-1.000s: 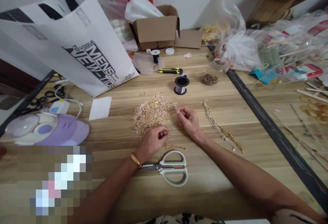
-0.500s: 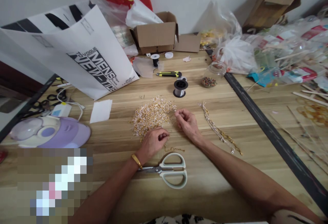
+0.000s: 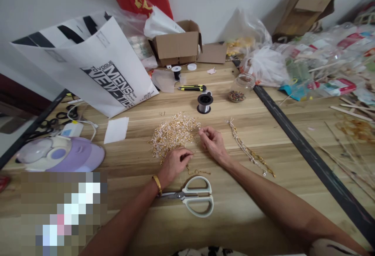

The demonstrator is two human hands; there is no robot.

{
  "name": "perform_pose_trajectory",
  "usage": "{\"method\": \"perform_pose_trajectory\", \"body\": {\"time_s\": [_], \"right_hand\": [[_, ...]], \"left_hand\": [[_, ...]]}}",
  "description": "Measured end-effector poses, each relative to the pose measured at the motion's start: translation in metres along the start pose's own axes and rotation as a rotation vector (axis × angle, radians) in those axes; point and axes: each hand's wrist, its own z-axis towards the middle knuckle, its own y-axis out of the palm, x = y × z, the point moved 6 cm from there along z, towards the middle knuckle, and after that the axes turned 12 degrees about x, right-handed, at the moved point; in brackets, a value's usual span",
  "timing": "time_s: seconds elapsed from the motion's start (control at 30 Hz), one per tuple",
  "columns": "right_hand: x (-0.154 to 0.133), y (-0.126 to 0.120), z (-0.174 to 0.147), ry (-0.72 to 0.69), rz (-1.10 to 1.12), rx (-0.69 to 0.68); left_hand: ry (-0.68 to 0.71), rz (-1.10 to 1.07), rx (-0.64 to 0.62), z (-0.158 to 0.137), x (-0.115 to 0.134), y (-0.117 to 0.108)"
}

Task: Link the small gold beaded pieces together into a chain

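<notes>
Beside the near edge of a pile of gold and clear beaded links (image 3: 171, 135), my left hand (image 3: 176, 160) is closed in a pinch. A short gold chain (image 3: 199, 172) runs from just below its fingertips and lies curled on the table. My right hand (image 3: 213, 143), also pinched closed, is at the right edge of the pile. Whatever its fingertips hold is too small to make out. White-handled scissors (image 3: 197, 195) lie below the chain, blades pointing left toward my left wrist. To the right of my right hand lie silver and gold chains (image 3: 244, 146), bunched at the top.
A wire spool (image 3: 204, 104), a yellow-black utility knife (image 3: 191, 88) and a jar of beads (image 3: 241, 88) stand or lie behind the pile. A purple device (image 3: 73, 152) and white bag (image 3: 117, 72) are left. Plastic bottles (image 3: 331, 53) crowd the right.
The view has shifted slightly. Both hands stay nearly in place, their fingers still pinched; the chain and scissors lie as before.
</notes>
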Motion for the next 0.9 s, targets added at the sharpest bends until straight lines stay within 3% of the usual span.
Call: {"method": "perform_pose_trajectory", "body": {"time_s": [0.9], "right_hand": [[-0.003, 0.003, -0.002, -0.042, -0.064, -0.032]], "left_hand": [[0.017, 0.064, 0.01, -0.002, 0.01, -0.003]]}}
